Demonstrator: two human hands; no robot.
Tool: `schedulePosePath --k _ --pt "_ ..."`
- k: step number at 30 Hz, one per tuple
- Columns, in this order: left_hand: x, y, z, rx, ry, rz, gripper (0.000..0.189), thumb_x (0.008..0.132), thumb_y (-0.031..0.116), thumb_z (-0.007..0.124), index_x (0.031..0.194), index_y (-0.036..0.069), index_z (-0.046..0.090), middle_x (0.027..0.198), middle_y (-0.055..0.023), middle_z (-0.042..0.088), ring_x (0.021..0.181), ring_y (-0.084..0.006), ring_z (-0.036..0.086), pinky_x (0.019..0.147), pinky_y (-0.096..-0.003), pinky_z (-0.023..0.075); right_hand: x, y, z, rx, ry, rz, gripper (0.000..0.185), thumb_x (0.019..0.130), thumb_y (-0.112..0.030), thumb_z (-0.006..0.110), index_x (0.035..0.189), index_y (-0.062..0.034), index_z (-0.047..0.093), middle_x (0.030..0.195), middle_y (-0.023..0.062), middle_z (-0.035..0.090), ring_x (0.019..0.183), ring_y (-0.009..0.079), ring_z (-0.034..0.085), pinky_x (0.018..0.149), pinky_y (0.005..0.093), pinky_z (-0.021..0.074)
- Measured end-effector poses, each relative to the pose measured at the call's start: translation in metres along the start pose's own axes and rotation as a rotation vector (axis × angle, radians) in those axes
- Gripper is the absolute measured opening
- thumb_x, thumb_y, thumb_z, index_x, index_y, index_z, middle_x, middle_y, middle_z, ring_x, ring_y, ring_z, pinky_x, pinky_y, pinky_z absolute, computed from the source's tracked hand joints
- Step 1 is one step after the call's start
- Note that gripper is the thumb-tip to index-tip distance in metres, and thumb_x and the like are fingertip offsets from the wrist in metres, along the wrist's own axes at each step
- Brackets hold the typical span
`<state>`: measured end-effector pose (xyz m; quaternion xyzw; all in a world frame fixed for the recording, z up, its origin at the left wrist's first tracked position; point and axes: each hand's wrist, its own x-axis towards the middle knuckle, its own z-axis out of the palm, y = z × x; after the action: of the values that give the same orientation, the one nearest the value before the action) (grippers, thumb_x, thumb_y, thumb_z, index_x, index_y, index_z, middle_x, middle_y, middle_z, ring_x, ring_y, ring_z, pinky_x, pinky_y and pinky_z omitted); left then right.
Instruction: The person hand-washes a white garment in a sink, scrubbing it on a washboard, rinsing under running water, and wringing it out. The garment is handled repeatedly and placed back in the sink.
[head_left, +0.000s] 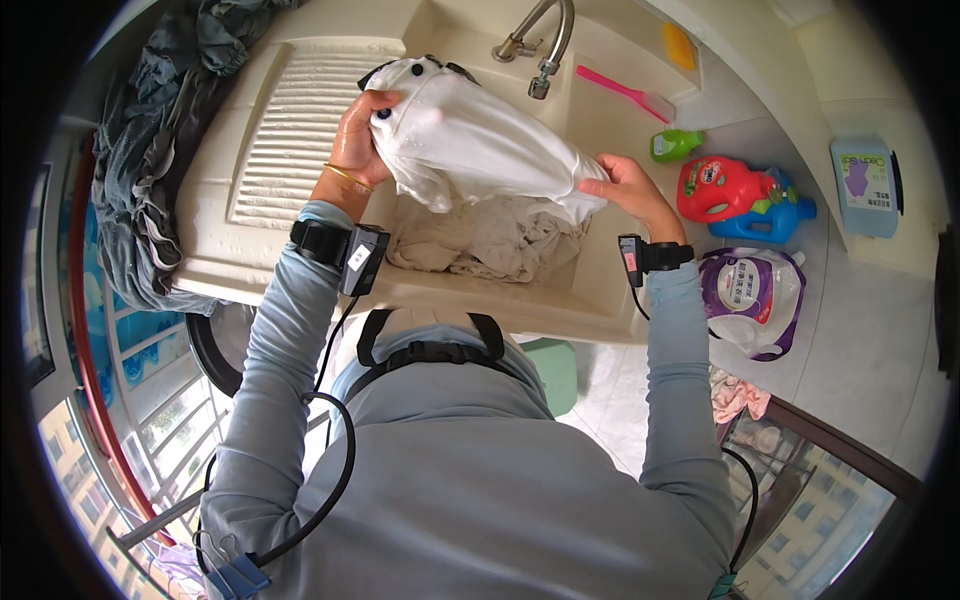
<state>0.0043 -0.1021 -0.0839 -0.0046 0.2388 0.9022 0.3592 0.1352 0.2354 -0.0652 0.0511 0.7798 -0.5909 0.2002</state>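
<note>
A wet white garment (480, 142) with dark buttons and dark trim at one end is stretched out above the laundry sink (607, 292). My left hand (360, 142) grips its buttoned end, close to the ribbed washboard (300, 135). At the other end, my right hand (630, 187) pinches the white cloth between thumb and fingers. Below the stretched garment, more wet whitish cloth (495, 240) lies crumpled in the basin, partly hidden by it.
A metal faucet (547, 60) rises behind the basin. A pink brush (622, 91) and a yellow bar (678, 46) lie at the back right. Detergent bottles, one red (716, 187) and one purple-labelled (754, 300), line the right. Dark wet clothes (142, 172) drape over the left edge.
</note>
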Motion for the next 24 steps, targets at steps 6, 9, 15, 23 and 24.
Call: schedulePosePath --k 6,9,15,23,24 --pt "0.006 0.010 -0.004 0.031 0.028 0.065 0.046 0.081 0.020 0.051 0.121 -0.004 0.049 0.111 -0.0187 0.060 0.099 -0.0318 0.061 0.091 -0.0449 0.0475 -0.001 0.008 -0.008 -0.033 0.100 -0.059 0.026 0.091 -0.030 0.058 0.095 -0.0040 0.061 0.079 -0.0066 0.052 0.074 0.0039 0.046 0.067 0.0183 0.0396" --pt "0.009 0.014 -0.009 0.031 0.092 0.066 0.044 0.081 0.019 0.051 0.119 -0.005 0.051 0.109 -0.0184 0.061 0.097 -0.0319 0.061 0.090 -0.0447 0.0477 -0.001 0.008 -0.013 0.145 0.175 -0.010 0.025 0.095 -0.031 0.052 0.096 -0.0062 0.057 0.086 -0.0061 0.051 0.077 0.0037 0.047 0.069 0.0189 0.0406" --pt "0.018 0.017 -0.020 0.051 0.176 0.081 0.033 0.083 0.020 0.054 0.107 -0.003 0.056 0.102 -0.0163 0.063 0.095 -0.0300 0.061 0.089 -0.0421 0.0479 0.004 0.010 -0.015 0.281 0.245 -0.027 0.037 0.094 -0.030 0.053 0.119 -0.0014 0.050 0.107 -0.0016 0.053 0.101 0.0071 0.046 0.090 0.0220 0.0364" --pt "0.024 0.015 -0.013 0.157 0.237 0.098 0.024 0.084 0.019 0.058 0.100 0.002 0.060 0.094 -0.0109 0.064 0.087 -0.0247 0.063 0.082 -0.0382 0.0509 0.000 0.000 -0.022 0.305 0.237 0.044 0.051 0.092 -0.027 0.057 0.131 0.0027 0.042 0.123 0.0031 0.051 0.115 0.0107 0.046 0.098 0.0262 0.0358" --pt "0.023 0.014 -0.010 0.189 0.248 0.098 0.025 0.084 0.019 0.058 0.102 0.001 0.060 0.095 -0.0108 0.064 0.086 -0.0244 0.063 0.081 -0.0373 0.0509 -0.002 0.000 -0.020 0.316 0.233 0.074 0.045 0.093 -0.028 0.056 0.125 0.0019 0.046 0.116 0.0014 0.052 0.107 0.0093 0.047 0.094 0.0249 0.0371"
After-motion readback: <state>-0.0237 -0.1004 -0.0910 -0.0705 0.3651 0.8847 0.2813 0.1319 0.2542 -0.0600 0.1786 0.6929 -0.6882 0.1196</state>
